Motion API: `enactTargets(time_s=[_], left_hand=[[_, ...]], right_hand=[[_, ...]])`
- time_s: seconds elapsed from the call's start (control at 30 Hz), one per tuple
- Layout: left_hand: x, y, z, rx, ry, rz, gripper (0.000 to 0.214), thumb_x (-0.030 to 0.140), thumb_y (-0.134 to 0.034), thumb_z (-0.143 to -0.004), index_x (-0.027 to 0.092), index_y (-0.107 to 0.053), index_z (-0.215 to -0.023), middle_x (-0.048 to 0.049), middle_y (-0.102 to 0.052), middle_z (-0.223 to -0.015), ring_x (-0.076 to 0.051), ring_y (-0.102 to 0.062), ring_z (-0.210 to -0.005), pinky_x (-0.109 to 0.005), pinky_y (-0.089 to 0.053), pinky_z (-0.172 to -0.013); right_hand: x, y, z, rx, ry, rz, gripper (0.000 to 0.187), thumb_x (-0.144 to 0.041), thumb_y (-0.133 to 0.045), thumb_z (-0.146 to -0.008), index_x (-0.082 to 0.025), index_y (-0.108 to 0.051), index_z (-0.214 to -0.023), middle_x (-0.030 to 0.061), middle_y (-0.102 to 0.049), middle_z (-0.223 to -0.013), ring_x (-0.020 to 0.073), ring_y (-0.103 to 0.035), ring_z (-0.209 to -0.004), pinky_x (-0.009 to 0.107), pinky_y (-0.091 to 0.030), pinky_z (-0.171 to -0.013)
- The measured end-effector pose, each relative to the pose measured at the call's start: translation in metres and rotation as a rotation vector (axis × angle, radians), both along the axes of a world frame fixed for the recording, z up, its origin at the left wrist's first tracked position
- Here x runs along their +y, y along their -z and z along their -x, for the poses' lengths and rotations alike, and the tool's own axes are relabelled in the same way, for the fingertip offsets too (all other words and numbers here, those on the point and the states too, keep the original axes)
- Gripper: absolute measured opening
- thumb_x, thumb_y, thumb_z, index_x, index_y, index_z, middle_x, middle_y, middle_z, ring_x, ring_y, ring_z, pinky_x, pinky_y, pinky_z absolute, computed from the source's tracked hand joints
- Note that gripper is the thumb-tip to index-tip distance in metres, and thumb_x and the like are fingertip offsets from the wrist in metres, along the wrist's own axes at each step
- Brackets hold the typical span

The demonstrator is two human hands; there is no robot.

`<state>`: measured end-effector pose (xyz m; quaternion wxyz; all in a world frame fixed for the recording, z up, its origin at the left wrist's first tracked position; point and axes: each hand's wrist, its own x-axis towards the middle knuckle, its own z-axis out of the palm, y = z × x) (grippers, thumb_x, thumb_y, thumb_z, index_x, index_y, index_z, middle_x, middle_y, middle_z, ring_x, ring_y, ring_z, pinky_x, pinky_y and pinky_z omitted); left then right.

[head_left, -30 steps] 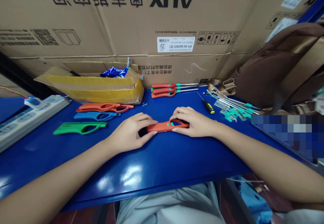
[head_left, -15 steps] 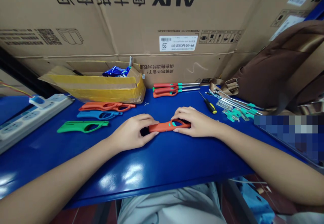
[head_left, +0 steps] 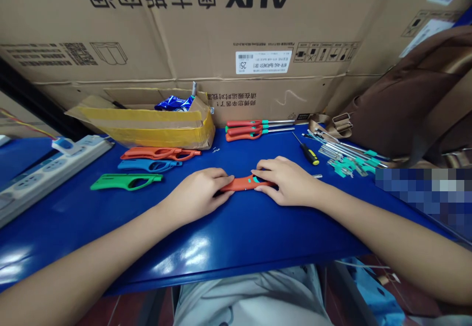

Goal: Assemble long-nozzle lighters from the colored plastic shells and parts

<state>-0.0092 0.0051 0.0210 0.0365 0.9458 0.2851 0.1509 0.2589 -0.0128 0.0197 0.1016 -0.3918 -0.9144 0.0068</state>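
Note:
An orange gas lighter (head_left: 241,184) with a teal trigger lies sideways between my hands, close above or on the blue table (head_left: 236,237). My left hand (head_left: 202,192) pinches its handle end between thumb and fingers. Around the trigger-loop end, my right hand (head_left: 287,182) is closed; the fingers hide part of the loop. A metal tip (head_left: 317,176) shows just beyond the right hand; I cannot tell whether it belongs to the lighter. Left of my hands lie orange handle shells (head_left: 160,154), a blue handle shell (head_left: 149,165) and a green handle shell (head_left: 125,181).
Several lighters with metal tubes (head_left: 243,130) lie at the back. A screwdriver (head_left: 309,154) and a heap of metal rods with teal parts (head_left: 346,159) are to the right. A taped box (head_left: 147,124), power strip (head_left: 55,168) and brown bag (head_left: 413,95) border the space.
The view has shifted slightly, so the surroundings sit a little further right. Both hands keep hold of the orange lighter. A metal tip now shows more plainly past the right hand.

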Motion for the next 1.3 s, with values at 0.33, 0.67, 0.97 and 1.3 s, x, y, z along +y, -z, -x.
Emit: enactTargets(time_s=[0.33, 0.67, 0.97, 1.3], left_hand=[[0.000, 0.012, 0.001, -0.013, 0.037, -0.238, 0.028, 0.024, -0.060, -0.098, 0.009, -0.069, -0.120, -0.0115, -0.076, -0.106, -0.025, -0.073, -0.093, -0.036, -0.062, -0.081], [0.005, 0.014, 0.003, -0.206, 0.144, -0.136, 0.024, 0.025, -0.057, -0.101, 0.011, -0.070, -0.114, -0.0104, -0.076, -0.102, -0.022, -0.070, -0.088, -0.034, -0.059, -0.080], [0.014, 0.010, 0.008, -0.195, 0.116, -0.134, 0.024, 0.025, -0.056, -0.100, 0.010, -0.070, -0.113, -0.0112, -0.076, -0.101, -0.023, -0.070, -0.088, -0.035, -0.058, -0.079], [0.013, 0.011, 0.006, -0.259, 0.150, -0.003, 0.020, 0.022, -0.058, -0.099, 0.012, -0.070, -0.111, -0.0096, -0.075, -0.094, -0.020, -0.068, -0.083, -0.031, -0.054, -0.076]], right_hand=[[0.006, 0.003, 0.000, -0.155, -0.099, -0.122, 0.032, -0.030, -0.052, -0.102, -0.009, -0.066, -0.122, 0.0146, -0.068, -0.110, 0.0263, -0.065, -0.092, 0.039, -0.046, -0.079], [0.003, 0.004, -0.001, 0.003, -0.109, -0.051, 0.036, -0.038, -0.045, -0.106, -0.014, -0.070, -0.116, 0.0108, -0.072, -0.104, 0.0237, -0.066, -0.092, 0.036, -0.042, -0.078], [0.007, -0.014, -0.017, -0.021, -0.035, -0.006, 0.035, -0.044, -0.054, -0.102, -0.016, -0.074, -0.102, 0.0078, -0.073, -0.090, 0.0216, -0.066, -0.083, 0.034, -0.040, -0.078], [0.010, -0.013, -0.021, -0.069, -0.027, -0.042, 0.035, -0.043, -0.051, -0.103, -0.016, -0.071, -0.094, 0.0059, -0.072, -0.085, 0.0199, -0.064, -0.077, 0.032, -0.038, -0.076]])
